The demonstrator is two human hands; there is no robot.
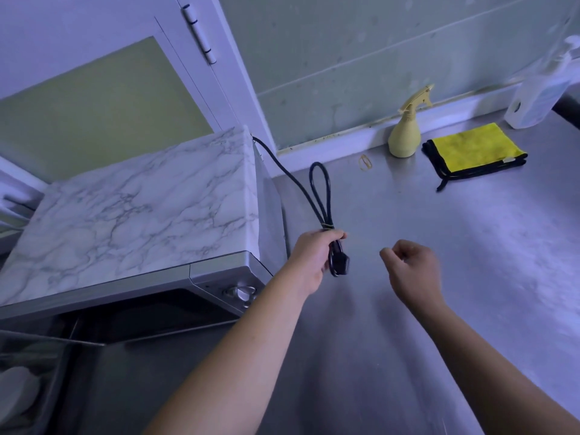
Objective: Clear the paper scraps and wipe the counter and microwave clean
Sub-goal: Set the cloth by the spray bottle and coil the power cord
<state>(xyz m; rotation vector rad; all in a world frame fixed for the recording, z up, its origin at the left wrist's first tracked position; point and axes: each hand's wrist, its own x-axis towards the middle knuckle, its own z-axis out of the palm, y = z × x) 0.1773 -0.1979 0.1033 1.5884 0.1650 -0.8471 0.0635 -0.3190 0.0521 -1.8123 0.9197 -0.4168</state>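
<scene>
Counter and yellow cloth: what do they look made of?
The counter looks like brushed stainless steel: grey, with a dull sheen and faint streaks. The yellow cloth looks like plush microfibre: a fuzzy nap and black stitched edging.

A white cabinet door [103, 98] with a frosted pane stands at the back; right of it a rubber band [365, 162] lies flat, and farther right stands a clear pump bottle [539, 95]
</scene>
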